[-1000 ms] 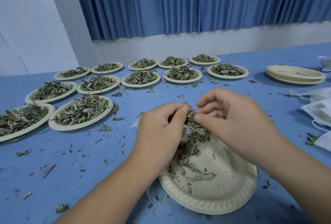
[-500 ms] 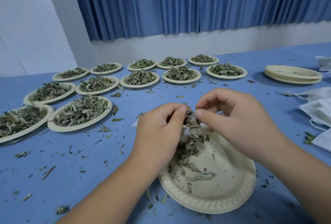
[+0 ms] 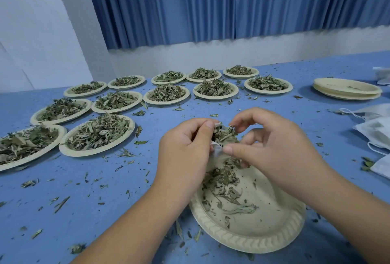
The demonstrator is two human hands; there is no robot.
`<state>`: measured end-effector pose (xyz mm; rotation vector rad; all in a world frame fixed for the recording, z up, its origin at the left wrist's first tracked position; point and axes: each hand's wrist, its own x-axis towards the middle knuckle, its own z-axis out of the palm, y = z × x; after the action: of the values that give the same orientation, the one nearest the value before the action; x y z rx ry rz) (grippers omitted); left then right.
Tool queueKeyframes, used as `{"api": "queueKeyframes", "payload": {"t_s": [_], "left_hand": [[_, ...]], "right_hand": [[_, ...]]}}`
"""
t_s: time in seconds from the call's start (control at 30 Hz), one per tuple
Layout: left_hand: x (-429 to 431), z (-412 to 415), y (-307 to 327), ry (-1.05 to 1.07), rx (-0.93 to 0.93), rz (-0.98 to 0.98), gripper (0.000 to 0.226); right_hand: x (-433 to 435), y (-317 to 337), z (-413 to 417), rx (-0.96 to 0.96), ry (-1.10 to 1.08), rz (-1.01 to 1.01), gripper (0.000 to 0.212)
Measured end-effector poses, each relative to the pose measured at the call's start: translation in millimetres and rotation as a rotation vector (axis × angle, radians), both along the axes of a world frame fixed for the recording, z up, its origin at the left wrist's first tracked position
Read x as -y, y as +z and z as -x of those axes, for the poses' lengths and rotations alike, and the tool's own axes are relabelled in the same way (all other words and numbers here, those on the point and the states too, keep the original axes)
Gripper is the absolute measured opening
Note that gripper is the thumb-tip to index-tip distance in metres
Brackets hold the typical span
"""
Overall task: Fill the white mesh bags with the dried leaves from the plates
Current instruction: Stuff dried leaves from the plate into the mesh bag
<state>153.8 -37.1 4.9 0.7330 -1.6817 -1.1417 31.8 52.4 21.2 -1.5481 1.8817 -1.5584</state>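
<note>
Both bare forearms reach in from below and converge at the centre, backs of the hands up. The left hand (image 3: 185, 147) curls its fingers and pinches the rim of the white mesh bag (image 3: 217, 150) with its thumb. The right hand (image 3: 274, 147) faces it, thumb tip on the same rim and index finger hooked above.

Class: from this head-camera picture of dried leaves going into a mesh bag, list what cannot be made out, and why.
Head view:
- White mesh bag: mostly behind the left hand and leaves; its fill is hidden.
- Right hand: its curled fingers hide what they pinch.
- Mesh bags at the right: cut by the frame edge; count unclear.
- Nearest left plate: cut by the left edge.
</note>
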Motion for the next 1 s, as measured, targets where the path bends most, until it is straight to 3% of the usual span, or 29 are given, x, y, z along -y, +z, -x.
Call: {"api": "queueKeyframes", "payload": {"t_s": [0.13, 0.4, 0.63, 0.8, 1.0], "left_hand": [[-3, 0, -1, -0.030, 0.016, 0.048, 0.021], [-7, 0, 0, -0.116, 0.039, 0.066, 0.020], [-2, -3, 3, -0.034, 0.011, 0.057, 0.020], [-3, -4, 4, -0.046, 0.015, 0.065, 0.022], [0, -7, 7, -0.077, -0.028, 0.021, 0.024]], "right_hand": [[1, -1, -2, 0.030, -0.018, 0.068, 0.024], [6, -2, -11, -0.328, -0.097, 0.122, 0.016], [0, 10, -8, -0.020, 0.042, 0.045, 0.030], [9, 15, -12, 0.018, 0.040, 0.014, 0.017], [29, 22, 2, 0.074, 0.053, -0.120, 0.031]]}}
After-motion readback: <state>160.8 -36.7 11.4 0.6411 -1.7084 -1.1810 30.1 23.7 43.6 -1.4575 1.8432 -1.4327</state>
